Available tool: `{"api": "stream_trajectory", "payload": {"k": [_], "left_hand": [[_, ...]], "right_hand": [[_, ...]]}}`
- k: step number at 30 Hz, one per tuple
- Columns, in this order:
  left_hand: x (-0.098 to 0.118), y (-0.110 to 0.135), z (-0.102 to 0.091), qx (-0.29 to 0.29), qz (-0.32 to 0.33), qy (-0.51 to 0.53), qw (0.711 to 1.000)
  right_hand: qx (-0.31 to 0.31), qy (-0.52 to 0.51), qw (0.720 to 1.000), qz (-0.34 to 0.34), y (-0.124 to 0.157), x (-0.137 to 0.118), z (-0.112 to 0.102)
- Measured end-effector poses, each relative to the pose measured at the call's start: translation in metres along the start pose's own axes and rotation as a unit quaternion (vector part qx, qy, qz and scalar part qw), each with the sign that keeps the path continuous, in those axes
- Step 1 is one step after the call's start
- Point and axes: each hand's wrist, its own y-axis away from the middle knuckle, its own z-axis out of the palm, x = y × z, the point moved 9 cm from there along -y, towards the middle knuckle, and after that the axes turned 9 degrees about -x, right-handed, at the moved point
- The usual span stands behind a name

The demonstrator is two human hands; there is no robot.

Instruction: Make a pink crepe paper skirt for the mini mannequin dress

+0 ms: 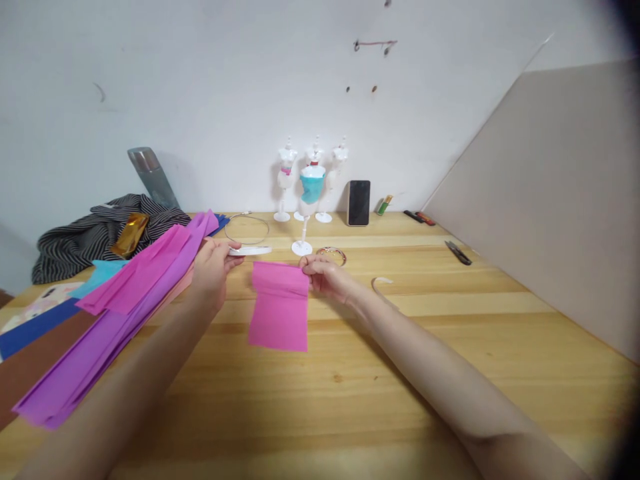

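Note:
My left hand [214, 267] is closed on a thin white ring, apparently a roll of tape [255, 251], seen nearly edge-on. Between the thumb and fingers of my right hand [324, 273] is the upper right corner of a pink crepe paper piece [280, 310]. The piece hangs down over the table, with a crease across its upper part. Just behind my hands stands a small white dress form [309, 193] with light blue paper wrapped round its torso. A coiled ring of beads or wire [334, 255] lies beside my right hand.
More white dress forms [287, 173] stand against the wall, near an upright phone [359, 203]. Long pink and purple paper sheets [120, 313] cover the left side, before a striped cloth [70, 233] and a bottle [153, 177]. Scissors or snips [459, 253] lie at right, a curled white strip [383, 283] nearer.

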Motion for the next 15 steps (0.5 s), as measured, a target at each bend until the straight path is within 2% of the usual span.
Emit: {"api": "stream_trajectory", "payload": {"k": [3, 8, 15], "left_hand": [[-0.002, 0.000, 0.000, 0.003, 0.001, -0.001, 1.000], [-0.004, 0.000, 0.000, 0.011, -0.005, 0.007, 1.000], [-0.026, 0.004, 0.009, -0.013, -0.091, 0.048, 0.995]], "right_hand": [[-0.002, -0.020, 1.000, 0.009, 0.000, 0.001, 0.000], [-0.022, -0.048, 0.998, -0.019, 0.004, -0.014, -0.001], [-0.018, -0.077, 0.996, -0.027, 0.013, -0.029, -0.006]]}}
